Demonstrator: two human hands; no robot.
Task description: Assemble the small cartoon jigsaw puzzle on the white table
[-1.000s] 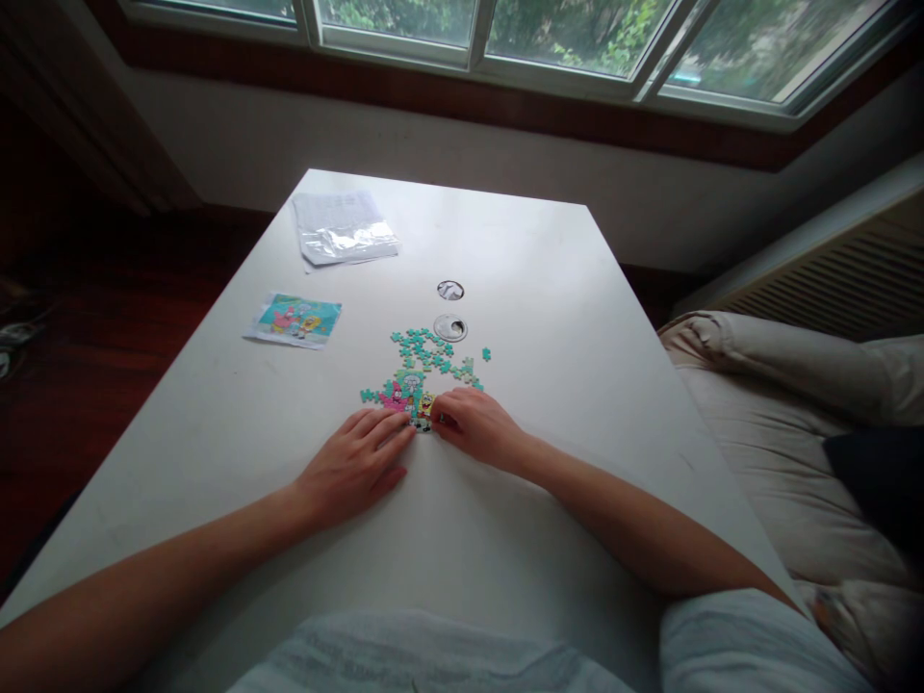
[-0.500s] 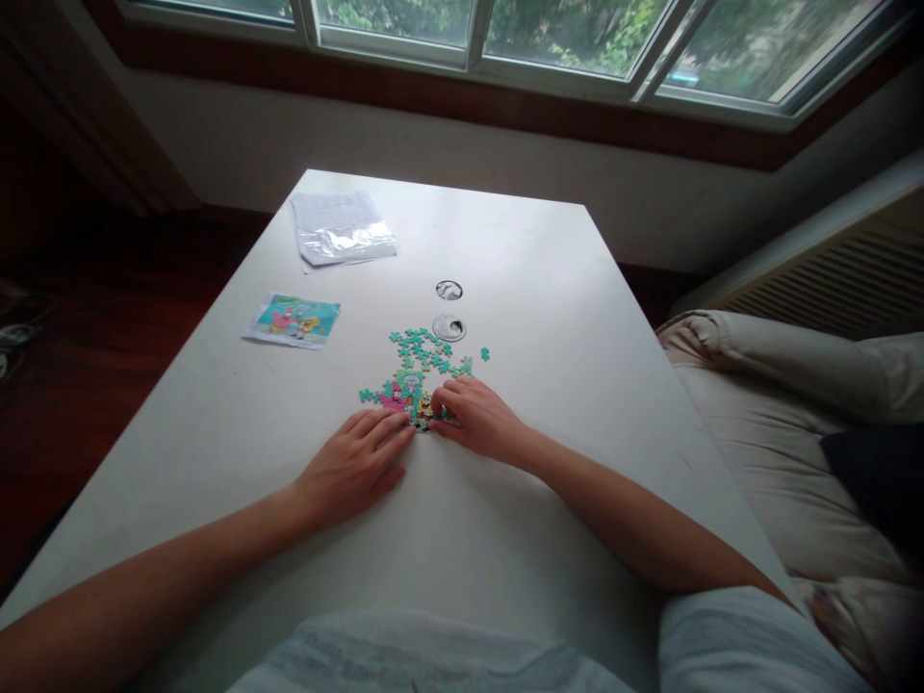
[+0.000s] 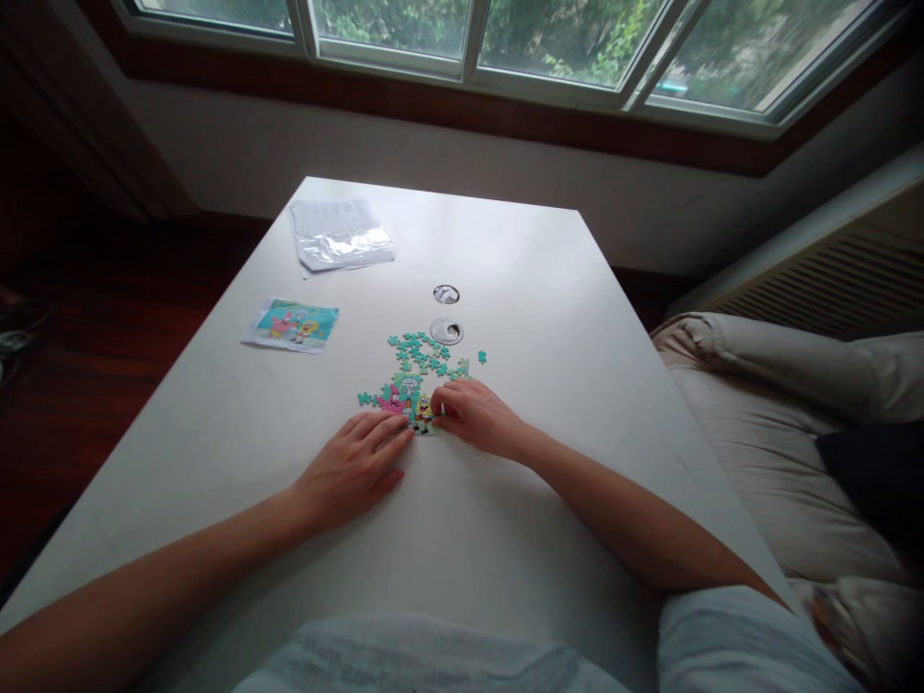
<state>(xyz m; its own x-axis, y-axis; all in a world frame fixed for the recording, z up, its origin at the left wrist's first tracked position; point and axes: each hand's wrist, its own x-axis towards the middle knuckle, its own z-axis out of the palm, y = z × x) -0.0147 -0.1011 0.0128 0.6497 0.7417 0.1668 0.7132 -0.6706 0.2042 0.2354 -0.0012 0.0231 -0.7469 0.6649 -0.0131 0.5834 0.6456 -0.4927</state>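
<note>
A: Finger status?
B: Left hand (image 3: pixel 353 464): fingers flat, slightly spread, tips on the lower left edge of the SpongeBob jigsaw (image 3: pixel 408 387); not gripping. Right hand (image 3: pixel 480 416): fingers curled, narrow gap at the thumb, at the jigsaw's right edge. Can't tell if a piece is pinched.

A: Jigsaw where?
B: On the counter (image 3: pixel 577 327), between the hands. Thin interlocked pieces, printed pink, yellow, teal; ragged outline at top and left.

A: Around it?
B: Loose teal pieces (image 3: pixel 419 352), knobbed, scattered just behind. One stray piece (image 3: pixel 482 357) off to the right. Past those, two round cable grommets (image 3: pixel 447 331). Far left: printed picture sheet (image 3: pixel 295 324), same characters, white border. Behind that, crinkled clear plastic sleeve (image 3: pixel 345 246), glossy, paper under it.

A: Surface, room?
B: Counter smooth, white, soft sheen, a few scuffs. Sliding window (image 3: pixel 394 29) ahead, pale frame, brown sill (image 3: pixel 448 104), foliage outside. Right: creased beige sofa (image 3: pixel 736 443), slatted panel (image 3: pixel 830 279) behind. Left: dark reddish wood floor (image 3: pixel 137 356).
</note>
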